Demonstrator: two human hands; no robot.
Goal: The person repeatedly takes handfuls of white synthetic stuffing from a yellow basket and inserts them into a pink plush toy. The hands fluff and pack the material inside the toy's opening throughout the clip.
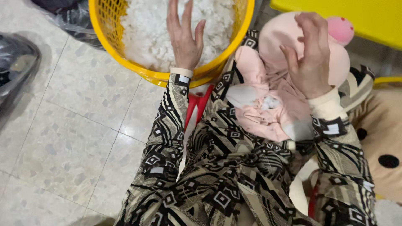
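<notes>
My left hand reaches into a yellow plastic basket full of white stuffing, fingers spread over the fluff, holding nothing that I can see. My right hand hovers with curled, parted fingers over a pink plush toy lying on my lap. A gap in the toy shows white stuffing. The toy has a brighter pink round part at its far end. Both arms wear black-and-cream patterned sleeves.
Pale speckled floor tiles fill the left. A dark plastic bag lies at far left. A red object sits under the basket's edge. A yellow surface is at top right, a tan cushion with dark spots at right.
</notes>
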